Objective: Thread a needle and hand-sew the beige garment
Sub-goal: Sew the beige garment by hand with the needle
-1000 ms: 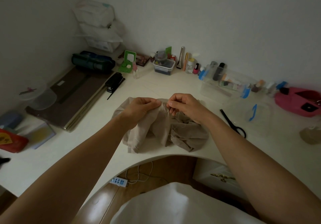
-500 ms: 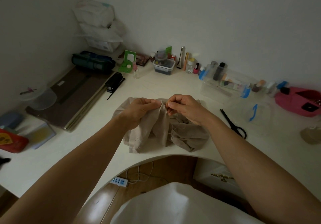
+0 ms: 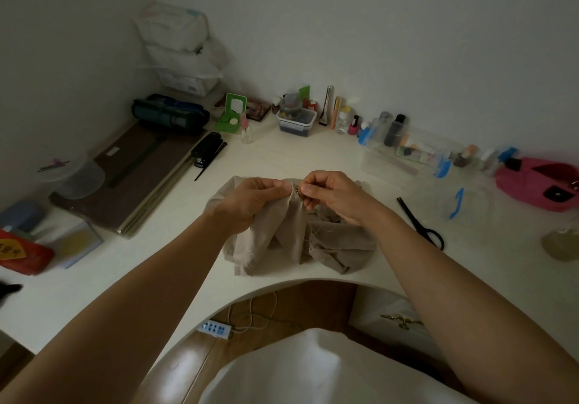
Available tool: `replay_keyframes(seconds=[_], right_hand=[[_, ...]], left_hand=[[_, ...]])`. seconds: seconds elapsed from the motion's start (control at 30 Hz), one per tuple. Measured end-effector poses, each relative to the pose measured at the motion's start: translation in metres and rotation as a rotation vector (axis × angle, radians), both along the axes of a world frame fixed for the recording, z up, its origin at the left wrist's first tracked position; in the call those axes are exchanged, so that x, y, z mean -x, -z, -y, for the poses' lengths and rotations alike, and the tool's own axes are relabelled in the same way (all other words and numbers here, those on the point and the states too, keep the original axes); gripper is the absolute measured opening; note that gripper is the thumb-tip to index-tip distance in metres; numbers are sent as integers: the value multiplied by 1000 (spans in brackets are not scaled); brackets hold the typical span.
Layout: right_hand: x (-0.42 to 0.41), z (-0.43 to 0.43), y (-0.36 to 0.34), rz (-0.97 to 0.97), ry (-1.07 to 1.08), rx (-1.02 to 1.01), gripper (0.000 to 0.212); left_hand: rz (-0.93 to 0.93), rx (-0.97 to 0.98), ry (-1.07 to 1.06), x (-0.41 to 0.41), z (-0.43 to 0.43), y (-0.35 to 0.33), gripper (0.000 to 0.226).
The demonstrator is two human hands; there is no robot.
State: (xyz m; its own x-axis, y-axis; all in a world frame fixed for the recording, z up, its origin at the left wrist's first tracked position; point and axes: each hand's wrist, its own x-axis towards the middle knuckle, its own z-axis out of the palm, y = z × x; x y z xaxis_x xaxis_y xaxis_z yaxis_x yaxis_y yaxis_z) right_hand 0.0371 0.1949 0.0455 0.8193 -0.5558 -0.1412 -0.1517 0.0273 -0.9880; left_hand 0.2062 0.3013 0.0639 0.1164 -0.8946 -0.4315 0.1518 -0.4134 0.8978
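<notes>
**Item: garment** [image 3: 275, 244]. Beige woven cloth, crumpled in a heap on the near middle of the desk [image 3: 150, 265], at the edge of its curved cut-out. The upper part is lifted off the desk between both hands.

**Handling (judged).** Light, soft and limp. It has no stiffness of its own, so it sags wherever it is not held. It creases easily and looks neither fragile nor slippery. It is best taken by pinching a fold close beside the stitch line, so the cloth stands up as a small taut ridge. A hold further off would let the seam go slack.

**Left hand** [image 3: 250, 198]. Fingers curled, thumb against forefinger, pinching a raised fold at the top of the garment.

**Right hand** [image 3: 333, 198]. Thumb and forefinger are pressed together just right of that fold and touching it, with the other fingers curled under. From where I stand the needle is too fine to make out; I judge it sits in this pinch.

**Thread** [image 3: 317, 232]. A pale strand, loose below the right hand, lying across the darker folds. It is very light and likely to tangle, so it wants a slow, even pull.

**Nearby.** Scissors [image 3: 421, 226], black, lying flat on the desk, well to the right of the garment. Clear box [image 3: 404, 156], far right, towards the wall.
</notes>
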Motion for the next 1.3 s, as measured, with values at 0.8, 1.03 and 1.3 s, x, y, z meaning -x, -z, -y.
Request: replay_keyframes(seconds=[0.8, 1.03, 1.3], right_hand=[[3, 7, -8, -143, 2, 169, 8], [-1, 9, -7, -235, -1, 286, 8], [-11, 6, -3, -375, 39, 539, 16]], left_hand=[[122, -90, -79, -4, 8, 9, 31], [225, -89, -96, -4, 10, 11, 26], [473, -15, -154, 7, 14, 16, 16]])
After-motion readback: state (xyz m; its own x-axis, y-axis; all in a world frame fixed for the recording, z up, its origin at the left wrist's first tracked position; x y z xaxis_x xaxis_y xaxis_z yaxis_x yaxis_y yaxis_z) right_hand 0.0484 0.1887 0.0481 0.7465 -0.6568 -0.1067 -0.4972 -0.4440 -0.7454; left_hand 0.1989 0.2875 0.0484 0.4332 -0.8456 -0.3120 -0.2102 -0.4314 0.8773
